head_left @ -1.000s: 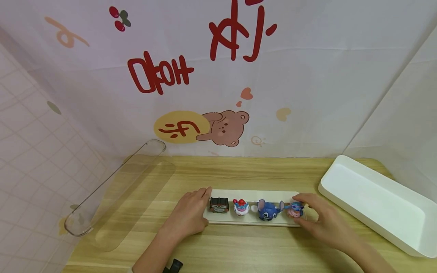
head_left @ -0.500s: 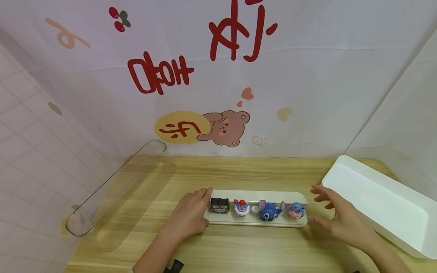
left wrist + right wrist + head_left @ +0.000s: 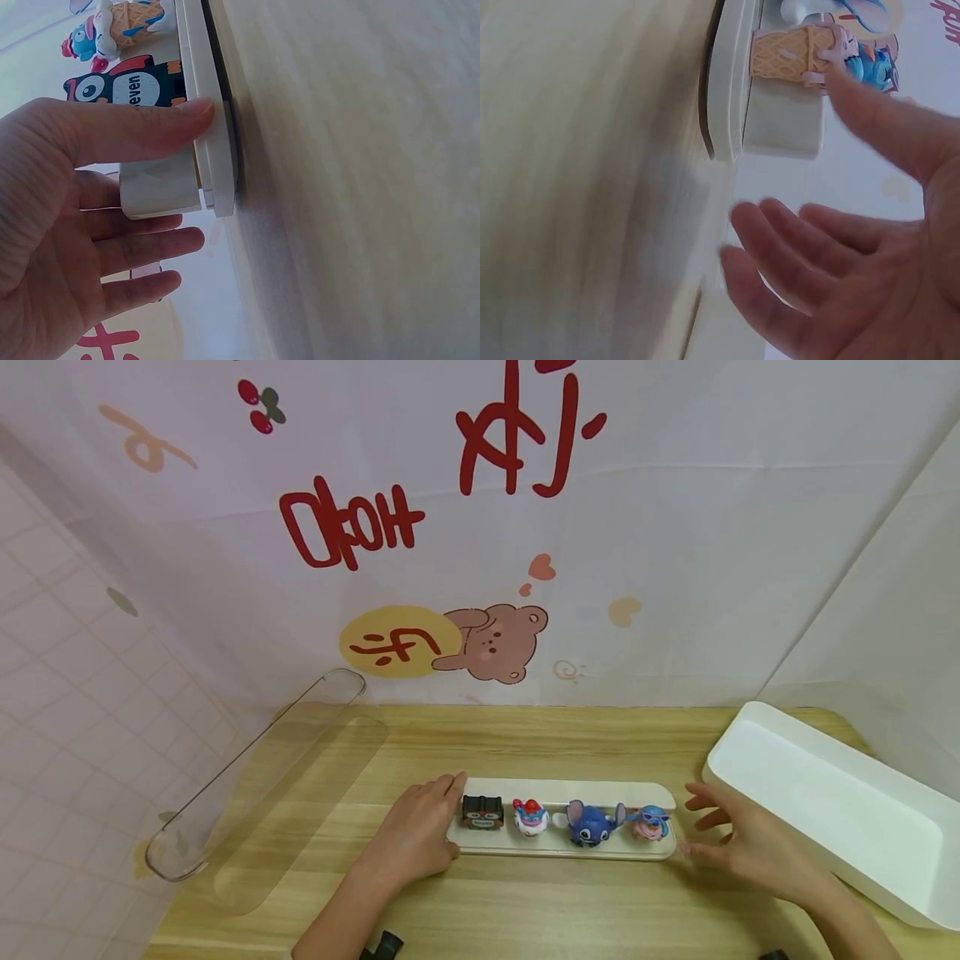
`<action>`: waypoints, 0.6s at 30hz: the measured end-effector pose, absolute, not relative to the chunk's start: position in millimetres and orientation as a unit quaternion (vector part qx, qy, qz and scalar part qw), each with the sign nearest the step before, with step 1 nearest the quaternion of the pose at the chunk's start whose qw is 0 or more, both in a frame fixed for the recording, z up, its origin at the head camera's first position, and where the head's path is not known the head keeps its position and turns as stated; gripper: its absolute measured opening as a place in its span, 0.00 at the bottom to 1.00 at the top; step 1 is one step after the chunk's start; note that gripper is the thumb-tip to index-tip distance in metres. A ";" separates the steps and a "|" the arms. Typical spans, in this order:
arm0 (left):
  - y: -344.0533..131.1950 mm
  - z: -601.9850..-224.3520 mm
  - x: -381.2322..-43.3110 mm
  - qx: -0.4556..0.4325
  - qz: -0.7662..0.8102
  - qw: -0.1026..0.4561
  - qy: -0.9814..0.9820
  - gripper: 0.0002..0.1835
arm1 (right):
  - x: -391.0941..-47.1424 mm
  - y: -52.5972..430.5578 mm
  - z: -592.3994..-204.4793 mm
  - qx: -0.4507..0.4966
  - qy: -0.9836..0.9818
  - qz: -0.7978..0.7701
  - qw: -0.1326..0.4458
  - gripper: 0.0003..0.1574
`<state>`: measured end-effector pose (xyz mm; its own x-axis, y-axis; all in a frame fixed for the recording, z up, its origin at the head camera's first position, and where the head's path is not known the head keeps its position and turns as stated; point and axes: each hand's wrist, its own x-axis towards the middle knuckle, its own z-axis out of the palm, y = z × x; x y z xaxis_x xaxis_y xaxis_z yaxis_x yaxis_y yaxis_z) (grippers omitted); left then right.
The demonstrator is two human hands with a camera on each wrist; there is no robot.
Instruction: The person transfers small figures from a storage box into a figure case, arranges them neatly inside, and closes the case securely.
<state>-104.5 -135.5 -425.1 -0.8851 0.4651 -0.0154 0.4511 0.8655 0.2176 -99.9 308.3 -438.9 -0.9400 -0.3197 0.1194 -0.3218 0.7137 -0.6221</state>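
Note:
A long white display stand (image 3: 555,790) with rounded ends lies across the wooden table. In a row on it stand a black owl figure (image 3: 482,812), a white cone figure topped with red (image 3: 530,817), a big-eared blue figure (image 3: 590,824) and a blue figure with sunglasses on a waffle cone (image 3: 650,823). My left hand (image 3: 420,827) grips the stand's left end, thumb at the front edge and fingers behind, as the left wrist view shows. Just off the right end, my right hand (image 3: 757,843) holds nothing, its fingers loosely bent and spread from the thumb.
A clear plastic cover (image 3: 292,777) lies slanted on the left side of the table. At the right, a white tray (image 3: 825,802) sits angled behind my right hand. Printed cloth (image 3: 675,543) hangs at the back and along both sides.
My right hand has let go of the stand's right end and drawn back to the right. My left hand keeps its grip, and the figures stay in place.

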 end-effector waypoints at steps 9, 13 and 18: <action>-135.9 -423.6 -104.8 0.233 0.113 0.037 0.965 0.50 | -105.1 309.2 -445.8 0.167 -0.912 0.363 -0.095 0.53; -135.4 -424.2 -104.5 0.234 0.114 0.036 0.965 0.50 | -106.9 310.2 -450.9 0.166 -0.887 0.402 -0.154 0.55; -134.7 -425.1 -104.1 0.234 0.106 0.029 0.966 0.51 | -106.4 310.3 -455.6 0.162 -0.882 0.415 -0.157 0.53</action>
<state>-104.1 -134.7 -425.1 -0.8884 0.4590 -0.0062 0.4468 0.8677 0.2180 -106.4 310.3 -455.6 -0.8986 -0.4151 -0.1420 -0.1554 0.6038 -0.7819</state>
